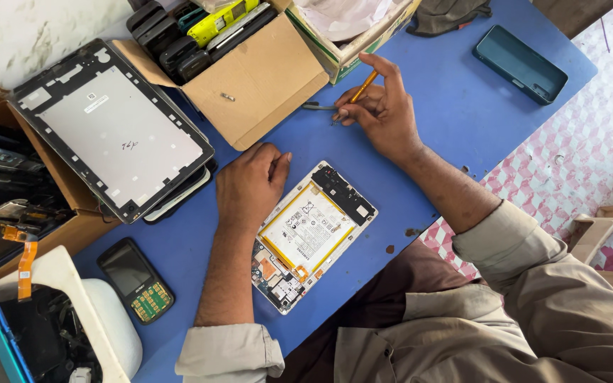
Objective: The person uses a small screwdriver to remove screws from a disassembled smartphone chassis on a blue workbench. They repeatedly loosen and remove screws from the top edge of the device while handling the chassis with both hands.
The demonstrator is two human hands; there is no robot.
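The blue table [455, 120] fills most of the scene, with a person in beige sleeves bent over it; at its far left a large tablet back panel [111, 131], grey and silver, lies tilted across the edge of a brown carton, and an open cardboard box [264, 71] just beyond it holds a stack of dark phones and one yellow one; a teal phone case [521, 64] lies well apart at the table's far right corner. Nearer the person, the opened tablet [313, 234] lies flat and at a slant on the blue surface, its white battery and circuit boards showing; a small keypad phone [136, 280] rests to its left, apart from it. The left hand [250, 184] lies palm down with its fingers curled loosely, touching the upper left edge of the opened tablet and gripping nothing that I can see; the right hand [384, 110] is up beyond the tablet, near the box flap, its fingers pinched closed around a thin orange-handled tool [363, 86] held tilted, the tip down by a small dark part [318, 107] lying on the table; whether the tip touches that part I cannot tell.
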